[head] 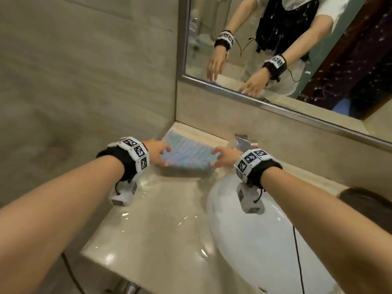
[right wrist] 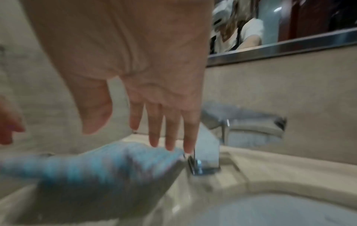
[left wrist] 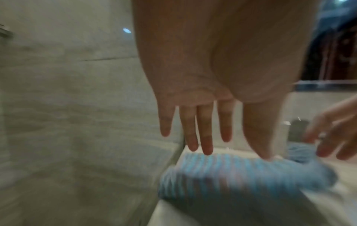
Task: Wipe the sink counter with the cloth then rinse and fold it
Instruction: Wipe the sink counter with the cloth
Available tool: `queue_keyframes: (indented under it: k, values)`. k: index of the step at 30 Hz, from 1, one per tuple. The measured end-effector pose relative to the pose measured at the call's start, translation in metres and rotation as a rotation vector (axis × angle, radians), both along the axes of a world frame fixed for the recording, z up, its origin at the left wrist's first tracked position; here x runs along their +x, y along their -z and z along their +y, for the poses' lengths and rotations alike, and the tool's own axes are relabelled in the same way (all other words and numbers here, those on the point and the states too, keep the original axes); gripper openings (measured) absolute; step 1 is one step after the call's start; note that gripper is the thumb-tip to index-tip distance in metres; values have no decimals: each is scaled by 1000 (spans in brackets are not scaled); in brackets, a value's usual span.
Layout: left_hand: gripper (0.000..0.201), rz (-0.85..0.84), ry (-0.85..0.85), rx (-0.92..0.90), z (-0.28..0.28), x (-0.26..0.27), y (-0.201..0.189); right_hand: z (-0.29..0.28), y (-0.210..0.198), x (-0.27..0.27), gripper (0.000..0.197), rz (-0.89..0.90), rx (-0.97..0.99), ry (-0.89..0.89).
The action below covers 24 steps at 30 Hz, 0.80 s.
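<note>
Both hands, left hand (head: 157, 152) and right hand (head: 226, 156), hover with fingers straight and nothing gripped over the folded striped cloth (head: 187, 152) lying in the table's (head: 148, 219) back corner beside the faucet (head: 241, 140); probably best to press edges flat, aligned.

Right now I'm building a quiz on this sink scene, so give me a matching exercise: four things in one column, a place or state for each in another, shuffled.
Things:
1. cloth
2. faucet
3. basin
4. left hand

Places or states:
A. white, sunk into the counter
B. fingers straight, at the cloth's left edge
C. striped blue, lying in the back corner
D. chrome, behind the basin

Pairs: 1-C, 2-D, 3-A, 4-B
</note>
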<state>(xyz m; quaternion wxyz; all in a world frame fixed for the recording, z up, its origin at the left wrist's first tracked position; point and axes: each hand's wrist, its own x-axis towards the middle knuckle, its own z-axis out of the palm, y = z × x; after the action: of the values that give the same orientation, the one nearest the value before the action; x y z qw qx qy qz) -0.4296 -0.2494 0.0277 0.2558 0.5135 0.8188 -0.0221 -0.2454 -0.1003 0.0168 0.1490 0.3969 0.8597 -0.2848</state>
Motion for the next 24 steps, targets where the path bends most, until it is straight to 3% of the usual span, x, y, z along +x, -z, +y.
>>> queue_keyframes:
  k: [3,8,15,24]
  values:
    - [52,-17,13,-73,-7,10,30,-13,25,6,51,-122,16,-28]
    - [46,0,-49,15,0,8,64,-21,60,-4,49,-35,86,51]
    - [54,29,56,39,17,-4,113,-22,113,-17,55,-84,152,-27]
    - [50,59,147,34,68,-23,128,20,117,-43,65,-225,206,-11]
